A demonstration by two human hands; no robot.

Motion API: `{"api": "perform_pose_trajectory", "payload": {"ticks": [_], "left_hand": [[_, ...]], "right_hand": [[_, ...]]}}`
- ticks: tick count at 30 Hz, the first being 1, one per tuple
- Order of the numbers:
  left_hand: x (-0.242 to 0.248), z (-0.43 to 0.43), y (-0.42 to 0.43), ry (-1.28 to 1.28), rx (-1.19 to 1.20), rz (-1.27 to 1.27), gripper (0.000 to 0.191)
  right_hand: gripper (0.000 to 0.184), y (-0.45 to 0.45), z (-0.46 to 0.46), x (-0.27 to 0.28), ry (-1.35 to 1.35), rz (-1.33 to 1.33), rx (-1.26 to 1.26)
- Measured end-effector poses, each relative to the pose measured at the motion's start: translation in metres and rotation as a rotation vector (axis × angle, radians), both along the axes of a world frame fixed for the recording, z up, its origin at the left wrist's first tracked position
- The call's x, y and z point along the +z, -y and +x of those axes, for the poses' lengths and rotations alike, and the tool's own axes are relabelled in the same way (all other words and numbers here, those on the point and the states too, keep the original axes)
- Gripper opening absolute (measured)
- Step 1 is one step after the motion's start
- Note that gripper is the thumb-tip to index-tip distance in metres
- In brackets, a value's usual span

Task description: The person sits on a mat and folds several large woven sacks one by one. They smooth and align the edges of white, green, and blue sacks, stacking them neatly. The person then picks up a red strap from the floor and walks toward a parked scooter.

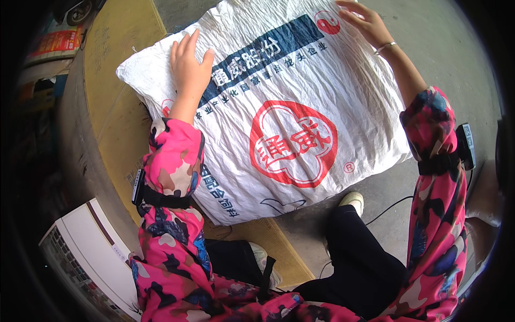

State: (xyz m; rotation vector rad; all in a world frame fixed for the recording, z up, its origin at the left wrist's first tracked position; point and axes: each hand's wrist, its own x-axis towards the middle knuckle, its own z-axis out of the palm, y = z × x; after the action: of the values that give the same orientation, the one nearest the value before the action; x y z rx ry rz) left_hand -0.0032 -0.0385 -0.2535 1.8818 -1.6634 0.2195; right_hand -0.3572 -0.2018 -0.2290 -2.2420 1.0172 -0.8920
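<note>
A white woven plastic sack (374,133), wrinkled and with a flat, pillow-like shape, lies before me. It bears a red emblem, a dark blue band and printed writing. My left hand (190,64) rests over its left part, palm down, thumb apart from the fingers. At the sack's upper right edge is my right hand (368,25), its fingers extended over the margin beside a small red round mark. The fingertips there come close to the picture's top rim, and whether they press on the cloth is hard to tell.
Under the sack, a yellow woven mat (116,100) covers part of the grey concrete floor (454,72). A thin black cable (388,209) runs near my shoe (354,201). At lower left stands a white box-like object (90,237); a small wheel (78,15) shows at upper left.
</note>
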Motion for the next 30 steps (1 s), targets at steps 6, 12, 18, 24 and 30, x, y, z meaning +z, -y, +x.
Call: {"api": "perform_pose_trajectory", "payload": {"ticks": [6,12,18,24,30], "left_hand": [[-0.026,-0.085,-0.056,-1.043,-0.088,0.182,0.053],[-0.056,-0.098,-0.032,-0.365,0.201,0.091,0.051],[-0.076,-0.132,-0.030,-0.117,0.251,0.029,0.050],[-0.070,-0.181,-0.011,-0.191,0.292,0.058,0.056],[-0.051,-0.175,-0.009,-0.107,-0.064,0.308,0.046]], "right_hand": [[0.055,-0.061,-0.139,-0.051,0.015,1.038,-0.479],[0.043,-0.118,-0.140,-0.087,0.199,0.962,-0.267],[0.042,-0.287,-0.082,-0.101,0.595,1.346,-0.242],[0.041,-0.333,-0.107,-0.114,0.673,1.484,-0.133],[0.041,-0.169,-0.186,-0.054,0.544,1.028,-0.110]]}}
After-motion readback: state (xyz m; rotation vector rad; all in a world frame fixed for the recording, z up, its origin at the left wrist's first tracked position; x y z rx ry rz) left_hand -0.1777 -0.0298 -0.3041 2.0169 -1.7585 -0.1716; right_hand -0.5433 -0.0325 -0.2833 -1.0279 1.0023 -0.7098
